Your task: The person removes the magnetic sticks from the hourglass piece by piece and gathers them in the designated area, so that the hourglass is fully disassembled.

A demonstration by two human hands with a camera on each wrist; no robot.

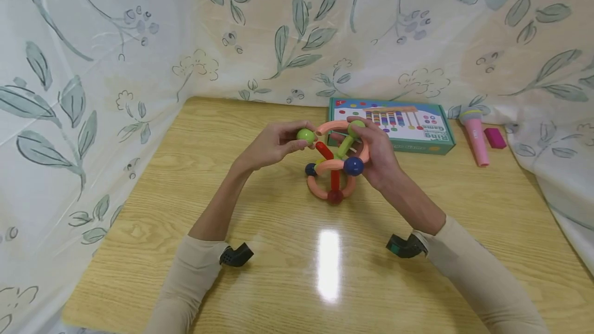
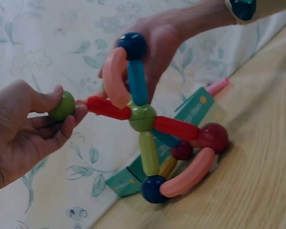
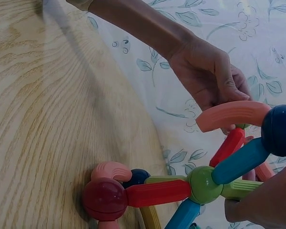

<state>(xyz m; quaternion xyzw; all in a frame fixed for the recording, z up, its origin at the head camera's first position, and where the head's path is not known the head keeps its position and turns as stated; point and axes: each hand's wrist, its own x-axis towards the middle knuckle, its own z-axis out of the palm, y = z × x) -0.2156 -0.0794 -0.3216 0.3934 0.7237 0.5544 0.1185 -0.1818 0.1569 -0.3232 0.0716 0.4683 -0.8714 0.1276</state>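
Note:
My left hand (image 1: 274, 143) pinches a light green ball (image 1: 305, 136) between thumb and fingers. The ball is close to the free end of a red rod (image 2: 107, 107); whether they touch I cannot tell. That rod belongs to a ball-and-stick toy structure, with another green ball (image 2: 142, 117) at its centre. Around it are straight rods, curved salmon pieces (image 2: 188, 175), a dark blue ball (image 1: 353, 166) and a dark red ball (image 1: 335, 196) low down. My right hand (image 1: 382, 153) holds the structure's upper right, fingers about a green ball (image 1: 356, 128) and a salmon curve.
Behind the structure, a teal-edged game box (image 1: 408, 122) lies on the wooden table (image 1: 278, 251). To its right are a pink toy microphone (image 1: 475, 138) and a small magenta block (image 1: 495, 138). A leaf-patterned cloth (image 1: 260, 30) hangs behind the table.

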